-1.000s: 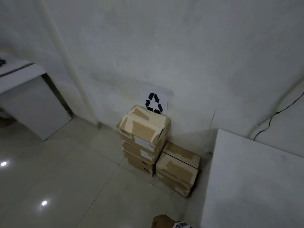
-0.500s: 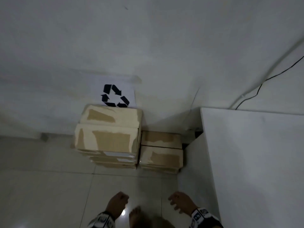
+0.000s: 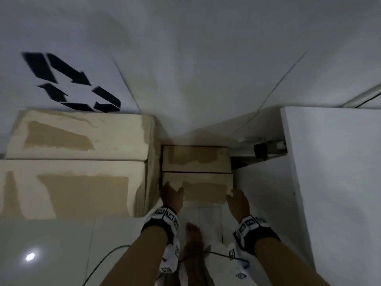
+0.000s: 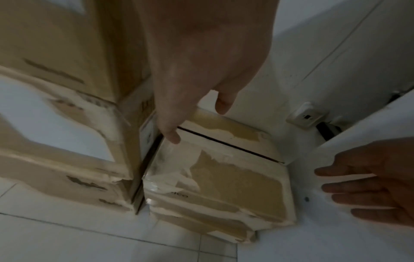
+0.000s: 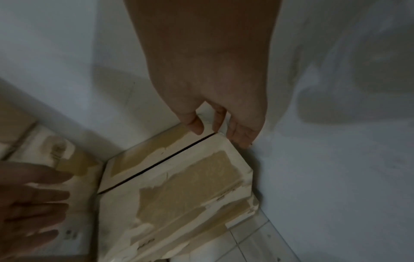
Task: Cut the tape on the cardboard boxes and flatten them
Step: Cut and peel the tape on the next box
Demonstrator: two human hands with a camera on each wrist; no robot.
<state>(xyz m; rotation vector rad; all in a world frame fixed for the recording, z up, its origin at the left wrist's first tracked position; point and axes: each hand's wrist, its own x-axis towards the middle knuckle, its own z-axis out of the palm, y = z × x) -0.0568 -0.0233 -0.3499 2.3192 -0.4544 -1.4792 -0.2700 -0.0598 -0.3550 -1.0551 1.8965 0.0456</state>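
Observation:
A low stack of taped cardboard boxes [image 3: 198, 176] sits on the floor against the wall, its top flaps meeting at a dark seam. A taller stack of boxes [image 3: 78, 182] stands to its left. My left hand [image 3: 173, 188] reaches with straight fingers to the low stack's left edge, beside the tall stack. My right hand [image 3: 234, 196] reaches to its right edge, fingers extended. In the left wrist view my left hand [image 4: 198, 122] hovers over the top box [image 4: 235, 180]. In the right wrist view my right hand [image 5: 219, 133] has its fingertips at the box's [image 5: 179, 195] far right corner. Neither hand holds anything.
A white cabinet [image 3: 329, 182] closes in the low stack on the right. A recycling sign [image 3: 72, 83] is on the wall behind. A wall socket [image 4: 306, 117] sits behind the box. A cable [image 3: 107, 256] and my bare foot [image 3: 193, 234] are on the tiled floor.
I have moved in close over the boxes. Both hands went from loosely curled near my body to stretched out at either side of the low stack.

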